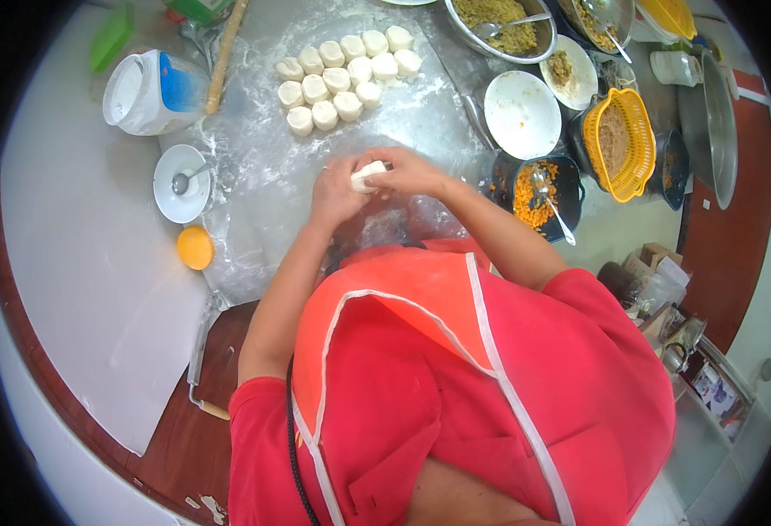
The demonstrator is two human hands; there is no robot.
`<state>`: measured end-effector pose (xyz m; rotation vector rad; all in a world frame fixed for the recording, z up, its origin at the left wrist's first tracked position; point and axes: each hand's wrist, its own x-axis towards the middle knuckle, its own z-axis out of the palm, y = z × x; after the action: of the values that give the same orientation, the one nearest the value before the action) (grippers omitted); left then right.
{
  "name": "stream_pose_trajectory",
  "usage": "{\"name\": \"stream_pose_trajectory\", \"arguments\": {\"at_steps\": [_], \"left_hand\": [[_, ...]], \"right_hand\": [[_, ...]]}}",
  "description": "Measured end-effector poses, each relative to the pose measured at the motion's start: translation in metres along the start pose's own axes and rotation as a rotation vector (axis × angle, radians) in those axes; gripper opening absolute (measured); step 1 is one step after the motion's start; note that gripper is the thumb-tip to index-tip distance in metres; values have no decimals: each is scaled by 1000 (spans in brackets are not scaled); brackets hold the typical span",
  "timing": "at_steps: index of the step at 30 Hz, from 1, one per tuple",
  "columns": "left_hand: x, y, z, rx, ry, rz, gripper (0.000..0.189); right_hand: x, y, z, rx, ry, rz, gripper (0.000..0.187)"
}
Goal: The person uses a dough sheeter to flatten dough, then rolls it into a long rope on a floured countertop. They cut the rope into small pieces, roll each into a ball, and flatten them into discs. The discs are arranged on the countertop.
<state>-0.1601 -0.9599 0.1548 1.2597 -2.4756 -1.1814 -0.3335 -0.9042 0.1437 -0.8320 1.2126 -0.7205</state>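
Observation:
Between my two hands is a small piece of white dough [367, 176], held just above the floured metal worktop [254, 210]. My left hand [336, 191] cups it from the left, with its fingers partly hidden. From the right, my right hand [402, 172] closes fingers and thumb around the same piece. Beyond my hands, several round dough pieces [336, 79] lie in uneven rows on the worktop, some of them touching.
Left stand a flour-filled plastic tub [162, 92], a wooden rolling pin [226, 56], a white bowl with a spoon [182, 184] and an orange lid [195, 248]. Right are an empty-looking white bowl [523, 115], a dark container of orange filling [534, 200], a yellow basket [642, 144] and a steel filling bowl [549, 43].

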Motion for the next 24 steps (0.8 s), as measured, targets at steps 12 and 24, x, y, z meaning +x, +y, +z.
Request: {"name": "stream_pose_trajectory", "arguments": {"at_steps": [12, 24], "left_hand": [[1, 13, 28, 153, 224, 83, 50], [21, -41, 62, -194, 52, -79, 27]], "right_hand": [[16, 21, 15, 237, 402, 155, 27], [-38, -86, 8, 188, -127, 47, 19]]}}
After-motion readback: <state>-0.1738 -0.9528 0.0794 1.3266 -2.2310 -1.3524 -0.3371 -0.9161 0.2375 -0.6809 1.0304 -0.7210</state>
